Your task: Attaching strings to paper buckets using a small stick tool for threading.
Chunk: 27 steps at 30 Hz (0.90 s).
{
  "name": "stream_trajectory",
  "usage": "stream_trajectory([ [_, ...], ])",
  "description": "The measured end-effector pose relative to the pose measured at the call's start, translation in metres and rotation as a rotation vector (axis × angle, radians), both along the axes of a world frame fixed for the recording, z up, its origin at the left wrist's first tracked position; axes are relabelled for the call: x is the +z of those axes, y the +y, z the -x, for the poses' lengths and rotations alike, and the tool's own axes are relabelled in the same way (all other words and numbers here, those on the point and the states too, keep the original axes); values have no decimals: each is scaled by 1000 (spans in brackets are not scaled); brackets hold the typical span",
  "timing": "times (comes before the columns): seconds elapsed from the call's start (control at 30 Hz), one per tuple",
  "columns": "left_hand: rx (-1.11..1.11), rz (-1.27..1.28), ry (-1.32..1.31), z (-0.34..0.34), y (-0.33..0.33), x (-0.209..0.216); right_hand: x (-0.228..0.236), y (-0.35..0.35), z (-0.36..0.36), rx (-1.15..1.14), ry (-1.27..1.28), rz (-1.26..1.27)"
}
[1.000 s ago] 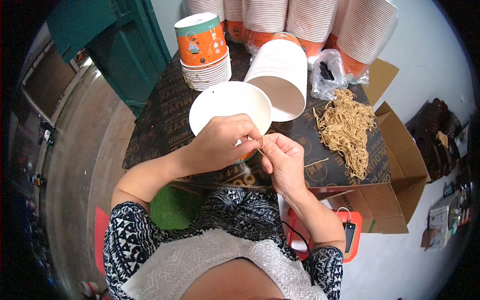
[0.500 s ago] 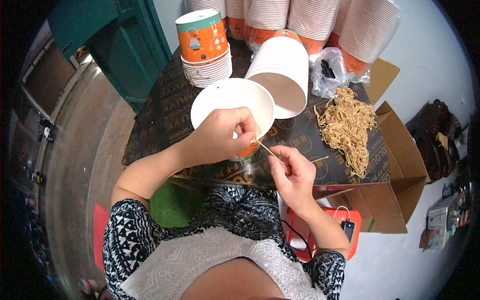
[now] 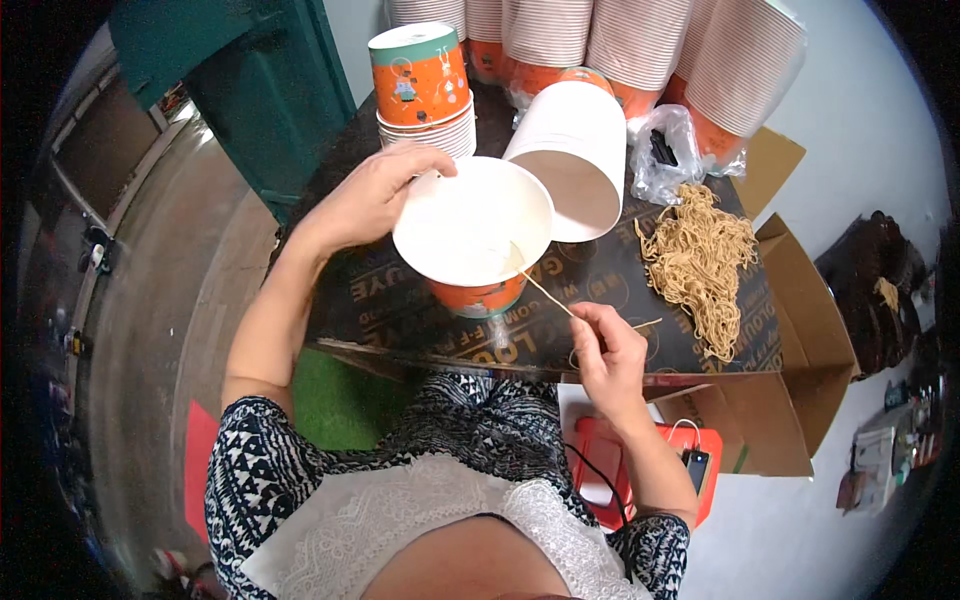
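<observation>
Beige string [image 3: 546,291] slants leftward from the pinching right hand [image 3: 610,355].

This looks like a small workshop: wrapped bucket stacks [image 3: 640,40], a tan cord heap [image 3: 705,268] and a corded bucket [image 3: 465,220] share the table [image 3: 385,325] here.

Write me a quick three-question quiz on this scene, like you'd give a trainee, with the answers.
1. Which hand pinches the strand of tan cord?
2. True or false: the tangled cord pile lies to the left of the nearest open tub.
3. Where is the left hand? (A) at that tub's rim; (B) on the clear plastic bag; (C) inside the cardboard box.

Key: 1. The right hand. 2. False; the tangled cord pile lies to its right. 3. A.
</observation>
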<state>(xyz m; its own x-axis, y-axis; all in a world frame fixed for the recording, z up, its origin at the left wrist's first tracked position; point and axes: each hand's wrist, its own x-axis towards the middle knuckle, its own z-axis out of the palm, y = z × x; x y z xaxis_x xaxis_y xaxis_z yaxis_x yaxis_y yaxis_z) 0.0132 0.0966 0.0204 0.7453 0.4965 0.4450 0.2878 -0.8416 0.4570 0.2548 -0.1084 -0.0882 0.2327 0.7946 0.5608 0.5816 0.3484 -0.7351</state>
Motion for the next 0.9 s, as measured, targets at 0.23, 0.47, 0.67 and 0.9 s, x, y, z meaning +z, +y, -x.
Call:
stream_trajectory([
  [0.23, 53, -260, 298, 40, 7, -26, 13, -14, -20, 100, 154, 117],
  [0.47, 10, -469, 282, 27, -69, -12, 46, -42, -17, 182, 456, 116],
  [0.67, 16, -410, -3, -41, -102, -33, 49, -19, -2, 488, 1121, 164],
  [0.9, -139, -184, -421, -60, -139, -69, 42, 7, 1, 704, 1486, 29],
])
